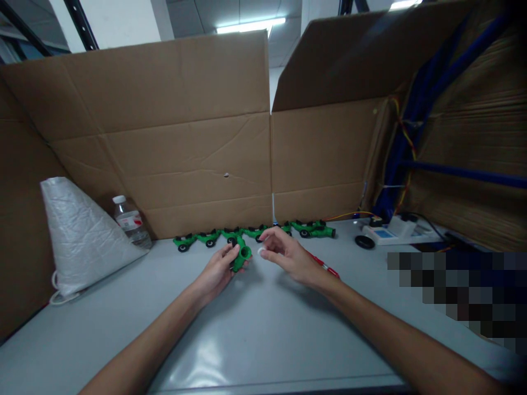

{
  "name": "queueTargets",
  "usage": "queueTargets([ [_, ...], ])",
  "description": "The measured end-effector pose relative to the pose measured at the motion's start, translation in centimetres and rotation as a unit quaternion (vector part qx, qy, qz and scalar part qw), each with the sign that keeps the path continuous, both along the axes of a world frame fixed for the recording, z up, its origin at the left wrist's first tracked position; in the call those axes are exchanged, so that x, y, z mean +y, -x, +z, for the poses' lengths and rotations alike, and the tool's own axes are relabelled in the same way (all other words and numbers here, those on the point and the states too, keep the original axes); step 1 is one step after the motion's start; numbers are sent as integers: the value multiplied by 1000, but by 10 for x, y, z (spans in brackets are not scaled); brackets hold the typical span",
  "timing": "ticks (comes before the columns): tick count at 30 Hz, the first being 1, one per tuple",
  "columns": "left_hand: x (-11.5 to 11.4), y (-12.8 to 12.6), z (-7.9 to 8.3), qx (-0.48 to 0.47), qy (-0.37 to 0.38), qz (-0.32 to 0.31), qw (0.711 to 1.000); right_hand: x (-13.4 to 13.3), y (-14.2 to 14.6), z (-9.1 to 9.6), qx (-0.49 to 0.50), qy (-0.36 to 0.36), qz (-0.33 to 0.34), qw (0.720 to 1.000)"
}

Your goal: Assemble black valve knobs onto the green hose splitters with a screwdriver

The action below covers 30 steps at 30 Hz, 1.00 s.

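Note:
My left hand (218,269) is closed around a green plastic fitting (242,255) with an open round end that faces right. My right hand (288,255) hovers just to the right of it, thumb and forefinger pinched on a small white ring-like piece (261,251). Both hands are over the grey table (247,329), near its far side. Behind them, a row of green fittings with black wheels (255,233) lies along the foot of the cardboard wall.
Tall cardboard sheets (185,142) wall off the back and left. A white woven bag (78,230) and a water bottle (130,222) stand at the left. A red pen (325,266) lies under my right wrist. A white device with cables (387,233) sits at the right.

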State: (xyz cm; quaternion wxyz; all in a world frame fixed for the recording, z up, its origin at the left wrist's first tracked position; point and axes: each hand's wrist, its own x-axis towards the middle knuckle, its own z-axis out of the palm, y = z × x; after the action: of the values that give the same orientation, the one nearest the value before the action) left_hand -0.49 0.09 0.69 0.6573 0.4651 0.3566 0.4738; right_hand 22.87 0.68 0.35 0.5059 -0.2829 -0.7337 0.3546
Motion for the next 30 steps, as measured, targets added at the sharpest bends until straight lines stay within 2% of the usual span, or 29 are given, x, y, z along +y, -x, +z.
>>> queueTargets([
  [4,0,0,-2,3,4,-1,1000,2,-2,-1,-20,-5,-7,1000],
  [10,0,1,-3,-1,3,-15,1000,1,-1,-4,16,48,14,999],
  [18,2,3,-7,-3,-7,-42,999,0,4,-6,-10,-4,-4,1000],
  [25,2,2,-6,2,6,-32,999,1,4,-6,4,-6,-19,1000],
  [30,-1,1,-5,-4,2,-36,999,1,4,-7,12,14,7,1000],
])
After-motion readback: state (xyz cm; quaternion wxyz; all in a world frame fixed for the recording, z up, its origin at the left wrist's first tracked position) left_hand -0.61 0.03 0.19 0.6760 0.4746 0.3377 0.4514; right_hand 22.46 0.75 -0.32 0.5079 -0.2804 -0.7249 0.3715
